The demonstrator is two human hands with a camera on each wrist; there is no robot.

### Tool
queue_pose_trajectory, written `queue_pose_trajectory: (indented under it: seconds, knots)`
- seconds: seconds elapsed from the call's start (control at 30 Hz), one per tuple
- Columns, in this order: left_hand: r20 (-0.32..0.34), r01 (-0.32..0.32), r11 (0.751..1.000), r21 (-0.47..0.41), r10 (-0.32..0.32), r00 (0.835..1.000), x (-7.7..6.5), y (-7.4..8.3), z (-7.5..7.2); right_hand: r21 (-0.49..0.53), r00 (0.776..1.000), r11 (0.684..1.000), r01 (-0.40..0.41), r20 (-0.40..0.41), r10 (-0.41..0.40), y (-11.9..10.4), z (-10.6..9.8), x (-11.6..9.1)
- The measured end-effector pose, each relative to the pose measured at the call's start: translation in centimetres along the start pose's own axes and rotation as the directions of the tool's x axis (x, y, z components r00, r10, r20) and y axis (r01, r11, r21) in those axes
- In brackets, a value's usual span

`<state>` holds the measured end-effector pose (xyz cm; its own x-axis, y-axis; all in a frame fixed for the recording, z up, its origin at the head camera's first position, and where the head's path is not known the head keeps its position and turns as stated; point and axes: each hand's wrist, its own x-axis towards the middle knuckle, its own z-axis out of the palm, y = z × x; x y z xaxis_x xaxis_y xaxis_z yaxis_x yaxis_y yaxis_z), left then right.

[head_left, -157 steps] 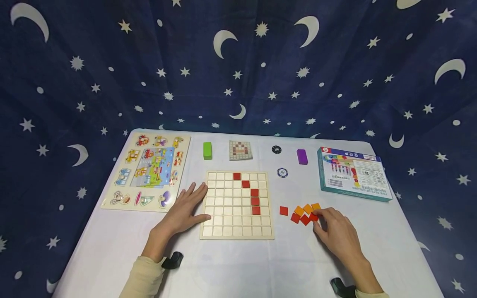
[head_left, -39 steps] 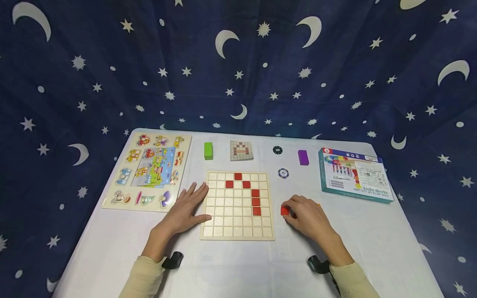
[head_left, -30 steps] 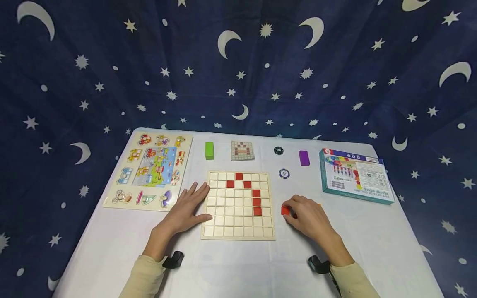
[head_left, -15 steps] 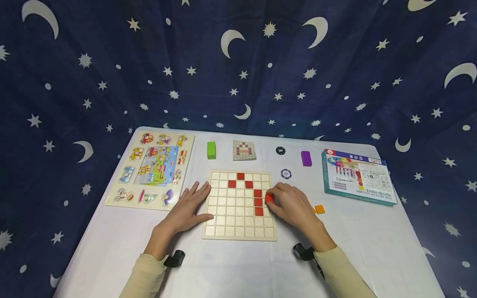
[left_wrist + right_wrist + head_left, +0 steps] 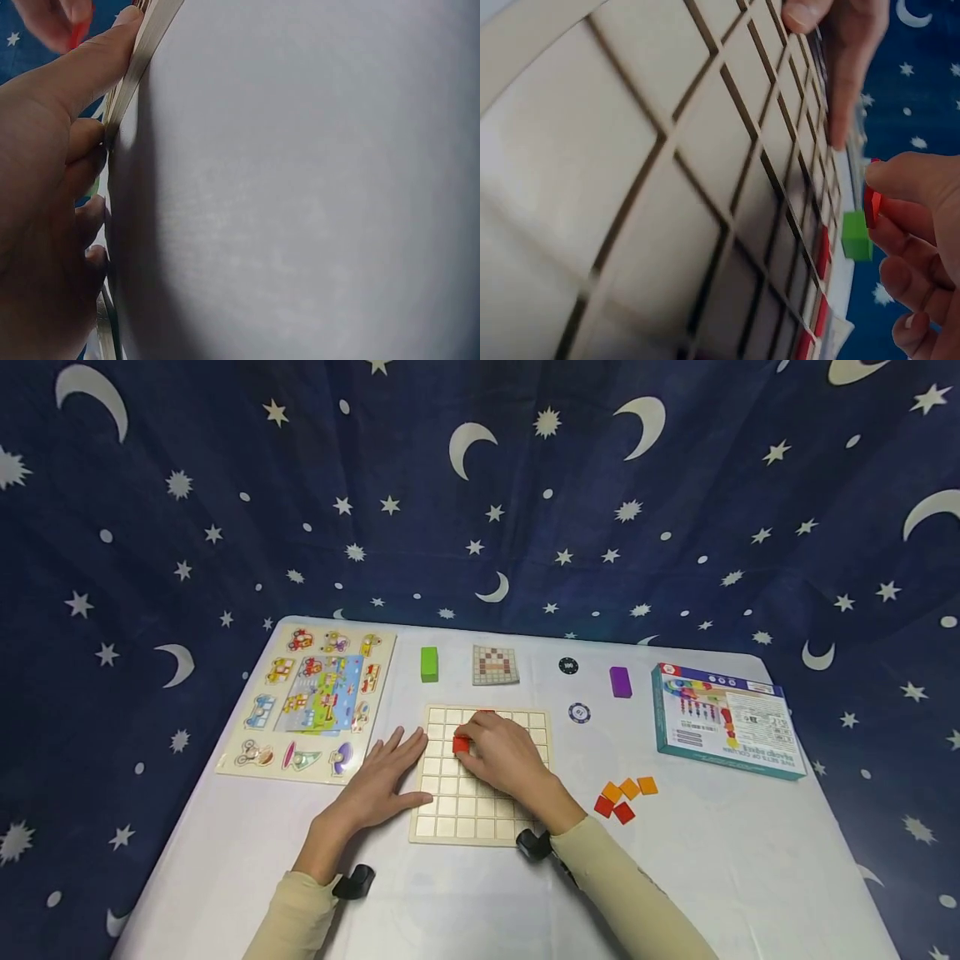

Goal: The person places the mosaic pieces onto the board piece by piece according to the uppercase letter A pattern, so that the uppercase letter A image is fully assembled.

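In the head view my right hand [image 5: 504,753] pinches a red square tile [image 5: 461,745] over the upper left part of the wooden grid board [image 5: 450,818]. The right wrist view shows that tile [image 5: 871,199] between thumb and fingers, raised off the board. Beneath the hand, most red tiles set in the grid are hidden; part of one red tile [image 5: 486,712] shows in the top row. My left hand [image 5: 378,785] rests with spread fingers at the board's left edge, its thumb lying over the rim. In the left wrist view, the thumb [image 5: 97,60] touches that edge.
Several loose red tiles [image 5: 623,812] and orange tiles [image 5: 647,786] lie right of the board. Behind it are a green block [image 5: 429,665], a pattern card [image 5: 495,666], two chips [image 5: 579,713] and a purple block [image 5: 620,682]. A picture puzzle [image 5: 240,727] and a box [image 5: 727,718] flank them.
A red tile was added in the second row. My right hand then took the lone red tile beside the board and carried it left over the grid. The left hand stayed in place.
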<state>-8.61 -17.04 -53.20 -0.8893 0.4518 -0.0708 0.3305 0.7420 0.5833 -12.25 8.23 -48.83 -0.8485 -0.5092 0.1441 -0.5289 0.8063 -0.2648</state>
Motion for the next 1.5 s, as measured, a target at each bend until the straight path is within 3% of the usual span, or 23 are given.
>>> queue_pose_trajectory:
  seconds: [0.3, 0.57, 0.83, 1.13, 1.5]
  knots:
    - [0.006, -0.002, 1.0, -0.002, 0.002, 1.0, 0.1, -0.1, 0.1, -0.022, 0.995, 1.0, -0.011, 0.098, 0.013, -0.9, 2.0, 1.3]
    - [0.003, 0.006, 1.0, -0.01, -0.006, 1.0, 0.0, 0.0, 0.0, -0.061, 0.998, 0.998, -0.002, 0.069, 0.006, -0.8, 2.4, 1.3]
    - [0.003, -0.004, 1.0, -0.01, 0.004, 1.0, 0.0, 0.1, 0.1, -0.024, 0.997, 0.999, -0.037, 0.074, 0.038, -0.5, 1.5, 0.3]
    - [0.002, 0.012, 1.0, -0.001, -0.012, 1.0, 0.0, 0.0, 0.0, 0.045, 0.989, 0.988, -0.148, 0.028, 0.147, 2.6, -1.2, -4.5]
    - [0.005, 0.009, 1.0, -0.003, -0.009, 1.0, 0.1, -0.1, 0.1, 0.044, 0.949, 0.951, -0.307, -0.064, 0.31, 7.5, -2.5, -13.8]
